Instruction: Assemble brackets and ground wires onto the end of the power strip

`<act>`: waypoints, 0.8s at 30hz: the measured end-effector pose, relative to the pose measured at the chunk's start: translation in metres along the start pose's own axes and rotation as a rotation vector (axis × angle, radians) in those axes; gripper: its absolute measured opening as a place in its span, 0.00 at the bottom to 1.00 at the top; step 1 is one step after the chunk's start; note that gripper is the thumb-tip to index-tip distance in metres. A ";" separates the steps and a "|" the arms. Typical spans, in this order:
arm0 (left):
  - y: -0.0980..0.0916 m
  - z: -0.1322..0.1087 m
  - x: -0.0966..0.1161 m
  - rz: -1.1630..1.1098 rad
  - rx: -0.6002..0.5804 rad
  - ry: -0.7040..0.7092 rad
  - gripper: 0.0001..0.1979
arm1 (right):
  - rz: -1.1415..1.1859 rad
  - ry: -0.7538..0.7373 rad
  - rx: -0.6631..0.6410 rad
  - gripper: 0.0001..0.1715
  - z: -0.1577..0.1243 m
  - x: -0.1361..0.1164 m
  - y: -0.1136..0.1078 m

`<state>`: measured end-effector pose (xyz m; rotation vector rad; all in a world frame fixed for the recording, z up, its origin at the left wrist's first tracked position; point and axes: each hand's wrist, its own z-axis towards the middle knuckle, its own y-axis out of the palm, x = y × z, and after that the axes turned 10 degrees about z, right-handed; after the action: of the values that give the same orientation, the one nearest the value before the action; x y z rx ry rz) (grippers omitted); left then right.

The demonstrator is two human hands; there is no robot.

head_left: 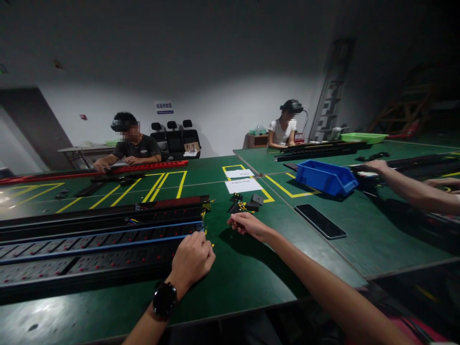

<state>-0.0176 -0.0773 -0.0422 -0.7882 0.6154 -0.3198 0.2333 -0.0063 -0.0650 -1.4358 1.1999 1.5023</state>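
Note:
My left hand (192,261), a dark watch (165,300) on its wrist, is curled closed at the right end of a long black rail with blue edge strips (108,247). Its fingertips are hidden, and bits of yellow show beside them. Over the green table my right hand (248,225) is pinched closed; whatever its fingers hold is too small to make out. Just beyond it lies a pile of small black parts with yellow wires (244,205). Red dots run along the panels of the rail.
A black phone (319,221) and a blue bin (325,178) stand to the right. White paper sheets (243,186) lie beyond the small parts. A co-worker's arm (406,188) reaches in at right. Two people sit across the table, one by a red rail (158,165).

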 end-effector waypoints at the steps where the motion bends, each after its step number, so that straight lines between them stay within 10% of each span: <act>1: -0.001 0.000 0.000 0.001 -0.006 -0.008 0.07 | 0.017 0.000 0.002 0.26 0.000 0.000 0.000; 24: -0.001 -0.003 0.004 0.020 -0.088 -0.026 0.01 | 0.002 0.015 0.014 0.25 -0.006 -0.001 0.005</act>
<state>-0.0165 -0.0814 -0.0440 -0.8690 0.6163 -0.2649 0.2310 -0.0135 -0.0625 -1.4391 1.2186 1.4837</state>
